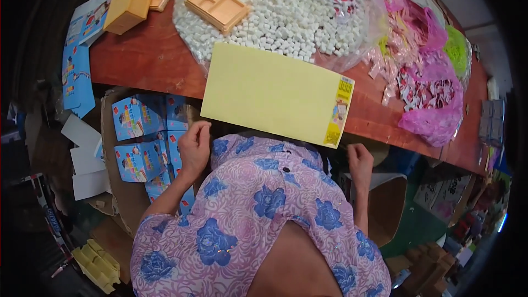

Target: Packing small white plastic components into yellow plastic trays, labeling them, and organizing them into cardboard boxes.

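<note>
A flat pale yellow card piece (269,93) with a printed strip at its right end lies across the table's front edge. It overhangs toward my lap. Just below its near left corner is my left hand (194,146), fingers curled in loosely with nothing visible in them. My right hand (360,159) hangs beside the near right corner, likewise closed and seemingly bare. Neither hand appears to touch the card. Behind the card, a large clear plastic bag (275,11) is spread with many small white cubes. An orange compartment tray stack (217,8) rests on the bag's left part.
Blue printed boxes (137,159) fill a carton at my left. Orange trays (129,0) and flat blue cartons (76,80) lie at the table's left end. Pink bags (434,99) of small packets sit at the right. An open cardboard box (388,209) stands below, right.
</note>
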Available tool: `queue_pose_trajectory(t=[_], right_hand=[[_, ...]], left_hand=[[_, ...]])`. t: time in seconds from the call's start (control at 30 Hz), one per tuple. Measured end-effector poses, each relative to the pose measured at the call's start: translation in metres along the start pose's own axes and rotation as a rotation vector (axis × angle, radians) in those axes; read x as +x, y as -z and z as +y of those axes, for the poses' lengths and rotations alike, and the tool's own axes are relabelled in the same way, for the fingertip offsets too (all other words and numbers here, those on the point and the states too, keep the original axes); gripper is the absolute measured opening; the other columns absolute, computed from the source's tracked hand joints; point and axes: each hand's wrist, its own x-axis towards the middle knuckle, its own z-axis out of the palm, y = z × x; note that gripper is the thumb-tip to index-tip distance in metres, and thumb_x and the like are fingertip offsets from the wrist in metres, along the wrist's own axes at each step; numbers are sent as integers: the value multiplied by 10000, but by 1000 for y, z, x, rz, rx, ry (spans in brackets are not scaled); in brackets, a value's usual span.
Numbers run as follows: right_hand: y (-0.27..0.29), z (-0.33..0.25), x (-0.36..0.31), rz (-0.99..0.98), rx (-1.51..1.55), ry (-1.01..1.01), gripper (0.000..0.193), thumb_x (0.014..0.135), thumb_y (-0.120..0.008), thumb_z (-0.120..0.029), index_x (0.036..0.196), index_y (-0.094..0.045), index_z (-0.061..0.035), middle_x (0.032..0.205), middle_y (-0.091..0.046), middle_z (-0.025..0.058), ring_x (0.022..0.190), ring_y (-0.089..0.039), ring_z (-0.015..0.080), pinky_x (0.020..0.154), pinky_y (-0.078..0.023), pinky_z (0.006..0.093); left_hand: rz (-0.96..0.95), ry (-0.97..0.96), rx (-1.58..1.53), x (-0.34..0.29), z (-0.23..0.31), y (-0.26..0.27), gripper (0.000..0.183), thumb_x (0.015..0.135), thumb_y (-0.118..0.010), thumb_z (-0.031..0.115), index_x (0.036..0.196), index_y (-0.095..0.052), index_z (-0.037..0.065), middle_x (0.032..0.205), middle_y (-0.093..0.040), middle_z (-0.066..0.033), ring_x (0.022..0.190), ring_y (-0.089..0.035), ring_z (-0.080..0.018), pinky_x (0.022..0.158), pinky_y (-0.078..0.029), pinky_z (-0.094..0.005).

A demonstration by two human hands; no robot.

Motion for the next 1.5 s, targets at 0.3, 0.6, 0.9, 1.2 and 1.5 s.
queue_pose_trajectory(t=[0.3,0.6,0.9,1.2,1.5], right_hand=[[-13,-95,64,230,-143,567,248,715,-531,-39,959,-501,-6,943,-500,128,855,-495,248,726,-393,298],[-23,-87,113,149,-459,638,454,616,-616,-119,1033,-465,-22,1023,-452,122,980,-422,274,810,-327,381],[-91,-254,123,43,-3,1048,176,668,-627,-103,824,-563,-49,800,-535,93,689,-534,261,591,-440,334],[-185,-299,157,-21,-173,1223,124,637,-477,-69,549,-551,-22,541,-530,154,498,-541,297,426,-417,367],[-171,-308,155,-45,-409,1183,102,650,-497,-76,592,-569,-31,582,-563,137,533,-573,259,448,-447,340]], left_hand=[[135,-1047,277,68,75,-47,217,665,-569,22,881,-553,47,911,-506,-122,931,-468,-329,765,-399,-395],[-42,-1024,549,98,72,-116,347,706,-541,194,1014,-498,38,1113,-428,-185,1094,-341,-370,881,-276,-509],[-36,-944,373,98,71,-116,413,712,-530,207,1070,-458,14,1146,-370,-189,1112,-287,-369,915,-220,-505],[-60,-919,400,101,59,-112,399,698,-551,182,1048,-466,12,1114,-398,-188,1078,-349,-343,927,-252,-438],[78,-984,312,109,64,-106,378,694,-545,109,1047,-464,-1,1077,-422,-209,1039,-383,-367,880,-318,-447]])
